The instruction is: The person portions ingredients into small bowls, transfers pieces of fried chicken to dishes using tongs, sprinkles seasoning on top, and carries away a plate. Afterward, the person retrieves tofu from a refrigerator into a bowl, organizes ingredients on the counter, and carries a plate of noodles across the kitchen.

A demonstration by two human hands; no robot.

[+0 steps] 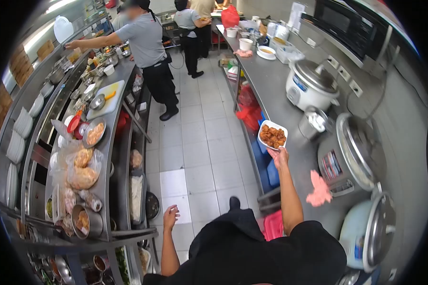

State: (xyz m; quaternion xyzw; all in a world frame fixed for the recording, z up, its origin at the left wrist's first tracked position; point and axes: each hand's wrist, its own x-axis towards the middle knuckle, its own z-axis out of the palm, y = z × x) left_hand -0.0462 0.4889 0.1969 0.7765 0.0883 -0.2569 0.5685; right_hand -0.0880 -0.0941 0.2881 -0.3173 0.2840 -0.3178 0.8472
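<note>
White plates point(15, 147) stand in stacks on a metal shelf at 9 o'clock. Beside them, on a long steel surface point(113, 130), a crumpled, clear plastic bag point(84, 175) bulges with pale orange food at 9 o'clock; a deep, round-walled steel pot point(96, 226) at 8 o'clock holds more food, its kind hard to make out. Just above the bag, a shallow round metal bowl point(104, 129) carries orange pieces, and a flat white cutting board point(118, 90) lies at 10 o'clock under a smaller metal bowl point(98, 102). A person in a grey shirt point(145, 40) reaches across at 11 o'clock.

At 7 o'clock, the left hand point(171, 216) is half spread, fingers loosely curled, over smooth, pale floor tiles point(202, 147). At 3 o'clock, the right hand point(278, 156) pinches the near edge of a white, square-cornered dish point(274, 123) heaped with rough, glossy brown pieces point(273, 136); the fingers beneath are partly hidden. The dish is at the edge of the right-hand steel surface point(303, 156), where a rounded white cooker point(299, 88) sits at 2 o'clock, a metal container point(308, 126) of white items at 3, a limp pink cloth point(318, 189) at 4, and a pale cooker with a domed metal lid point(380, 228) at 4.
</note>
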